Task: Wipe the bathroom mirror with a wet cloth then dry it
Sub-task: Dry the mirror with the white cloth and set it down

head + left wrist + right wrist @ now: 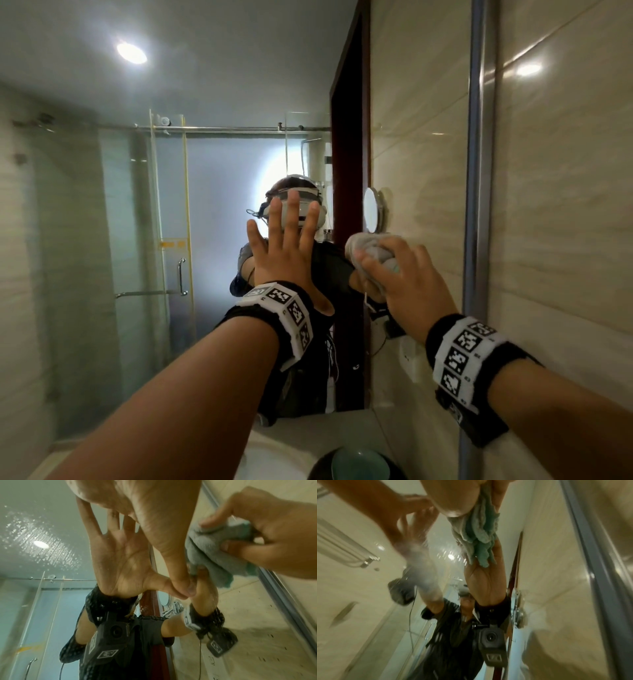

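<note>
My head camera faced the mirror (137, 205) squarely from arm's reach. Both wrist cameras sat close beneath the hands, looking up along the glass, each catching both hands and their reflections.

Grey-teal cloth (371, 253) at centre right, black-and-white checker-patterned wristbands (466, 356) lower down, beige streaked wall tiles (565, 205) at right

The mirror (102, 212) is smooth glossy glass, speckled with droplets in the left wrist view, edged by a brushed metal frame (479, 171). The cloth (373, 250) is soft, nubby terry (grey-green). Glossy polished tiles (565, 205) line the wall.
</note>
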`<action>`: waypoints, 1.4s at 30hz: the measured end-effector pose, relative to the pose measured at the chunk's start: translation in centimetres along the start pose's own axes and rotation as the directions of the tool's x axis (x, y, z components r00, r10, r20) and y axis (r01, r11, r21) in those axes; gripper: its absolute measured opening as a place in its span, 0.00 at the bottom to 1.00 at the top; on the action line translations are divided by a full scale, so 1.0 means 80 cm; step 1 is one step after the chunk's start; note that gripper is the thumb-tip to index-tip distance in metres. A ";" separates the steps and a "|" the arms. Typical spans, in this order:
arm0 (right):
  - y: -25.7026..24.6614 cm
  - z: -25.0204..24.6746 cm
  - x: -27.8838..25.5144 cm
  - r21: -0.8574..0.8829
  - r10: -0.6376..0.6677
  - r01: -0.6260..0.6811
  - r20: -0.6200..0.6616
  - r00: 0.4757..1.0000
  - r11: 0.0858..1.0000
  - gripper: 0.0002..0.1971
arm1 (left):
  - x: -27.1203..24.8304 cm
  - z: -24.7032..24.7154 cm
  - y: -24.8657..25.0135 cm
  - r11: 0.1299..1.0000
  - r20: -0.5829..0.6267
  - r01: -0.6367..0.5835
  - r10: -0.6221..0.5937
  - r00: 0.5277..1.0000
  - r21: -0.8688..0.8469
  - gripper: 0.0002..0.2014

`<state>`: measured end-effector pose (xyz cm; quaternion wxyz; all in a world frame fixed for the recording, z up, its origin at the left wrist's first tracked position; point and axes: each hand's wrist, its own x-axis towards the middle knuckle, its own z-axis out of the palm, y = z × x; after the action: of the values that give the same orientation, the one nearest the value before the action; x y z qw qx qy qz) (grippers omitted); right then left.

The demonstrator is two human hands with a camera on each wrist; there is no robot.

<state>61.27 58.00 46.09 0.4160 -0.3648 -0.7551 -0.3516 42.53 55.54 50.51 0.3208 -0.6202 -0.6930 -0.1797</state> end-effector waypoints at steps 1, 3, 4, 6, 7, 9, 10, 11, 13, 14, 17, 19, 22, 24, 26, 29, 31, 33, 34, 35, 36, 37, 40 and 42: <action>-0.001 0.007 -0.013 -0.007 -0.033 0.033 0.001 0.999 0.999 0.40 | 0.000 -0.001 0.000 1.000 -0.003 -0.002 0.002 1.000 0.003 0.77; 0.002 0.014 -0.035 -0.010 -0.100 0.100 0.044 0.994 0.995 0.42 | 0.000 -0.002 0.000 1.000 -0.015 -0.006 0.006 1.000 0.004 0.78; 0.005 0.012 -0.040 0.008 -0.126 0.126 0.085 0.988 0.992 0.42 | -0.002 -0.003 0.000 1.000 -0.024 -0.007 0.007 1.000 0.000 0.77; 0.016 -0.005 -0.035 0.070 -0.093 0.083 0.160 0.983 0.994 0.38 | -0.013 0.000 0.001 0.999 -0.055 -0.027 0.026 0.998 -0.017 0.76; 0.022 -0.016 -0.025 0.098 -0.023 0.007 0.161 0.987 0.995 0.33 | -0.022 0.002 0.003 0.999 -0.074 -0.048 0.046 0.996 -0.024 0.74; 0.034 -0.036 0.004 0.104 0.142 -0.151 0.090 0.986 0.983 0.25 | -0.045 0.011 0.008 0.994 -0.088 -0.104 0.103 0.991 -0.013 0.71; 0.039 -0.043 0.017 0.089 0.202 -0.206 0.052 0.978 0.975 0.24 | -0.057 0.019 0.010 0.992 -0.084 -0.126 0.126 0.989 0.002 0.69; 0.041 -0.048 0.027 0.062 0.236 -0.237 0.035 0.971 0.969 0.24 | -0.067 0.026 0.012 0.991 -0.073 -0.137 0.137 0.988 0.011 0.67; 0.037 -0.048 0.031 0.013 0.252 -0.253 0.029 0.967 0.967 0.25 | -0.081 0.041 0.015 0.992 -0.038 -0.128 0.128 0.991 0.000 0.66; 0.033 -0.044 0.026 0.001 0.252 -0.252 0.030 0.967 0.968 0.25 | -0.085 0.047 0.016 0.993 -0.020 -0.119 0.118 0.993 -0.009 0.66; 0.015 -0.022 -0.009 0.035 0.160 -0.162 0.049 0.986 0.986 0.27 | -0.086 0.061 0.025 0.996 0.019 -0.088 0.089 0.996 -0.014 0.68; 0.002 -0.004 -0.041 0.061 0.050 -0.055 0.079 0.996 0.997 0.33 | -0.082 0.065 0.032 0.998 0.043 -0.062 0.062 0.997 -0.013 0.70; -0.005 0.016 -0.087 0.013 -0.095 0.094 0.183 0.978 0.995 0.42 | -0.077 0.072 0.037 0.999 0.078 -0.036 0.037 0.996 -0.012 0.74; -0.001 0.019 -0.101 -0.002 -0.151 0.155 0.232 0.961 0.988 0.43 | -0.076 0.074 0.038 1.000 0.078 -0.026 0.026 0.997 0.000 0.75; 0.001 0.009 -0.092 0.057 -0.134 0.123 0.274 0.952 0.991 0.40 | -0.076 0.074 0.038 1.000 0.078 -0.024 0.024 0.997 0.005 0.76; 0.016 -0.007 -0.058 0.125 0.025 -0.064 0.291 0.956 0.990 0.25 | -0.078 0.072 0.036 0.999 0.089 -0.036 0.037 0.995 -0.007 0.76; 0.021 -0.019 -0.036 0.138 0.117 -0.147 0.200 0.973 0.980 0.24 | -0.079 0.073 0.035 0.999 0.105 -0.039 0.041 0.994 -0.020 0.76; 0.020 -0.022 -0.028 0.154 0.119 -0.132 0.095 0.988 0.979 0.26 | -0.078 0.074 0.035 0.999 0.114 -0.037 0.039 0.993 -0.023 0.76; 0.018 -0.018 -0.028 0.176 0.151 -0.164 0.087 0.985 0.971 0.26 | -0.077 0.073 0.035 0.999 0.115 -0.035 0.037 0.993 -0.020 0.76; 0.015 -0.011 -0.032 0.172 0.179 -0.195 0.104 0.978 0.966 0.24 | -0.076 0.072 0.036 0.999 0.117 -0.034 0.036 0.992 -0.019 0.76; 0.011 -0.001 -0.041 0.165 0.173 -0.194 0.136 0.976 0.967 0.23 | -0.076 0.072 0.036 0.999 0.117 -0.034 0.036 0.992 -0.018 0.76; 0.003 0.006 -0.052 0.167 0.161 -0.187 0.158 0.974 0.968 0.24 | -0.076 0.071 0.036 0.999 0.115 -0.035 0.036 0.993 -0.017 0.76; -0.011 0.023 -0.090 0.138 -0.029 0.005 0.177 0.984 0.990 0.35 | -0.076 0.071 0.037 0.999 0.105 -0.037 0.038 0.994 -0.009 0.77; -0.007 0.033 -0.104 0.133 -0.090 0.066 0.182 0.979 0.989 0.41 | -0.076 0.071 0.037 0.999 0.100 -0.036 0.037 0.994 -0.009 0.77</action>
<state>63.05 57.77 37.58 0.3513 -0.3392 -0.8254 -0.2833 44.29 55.15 41.87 0.2866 -0.6421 -0.6961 -0.1448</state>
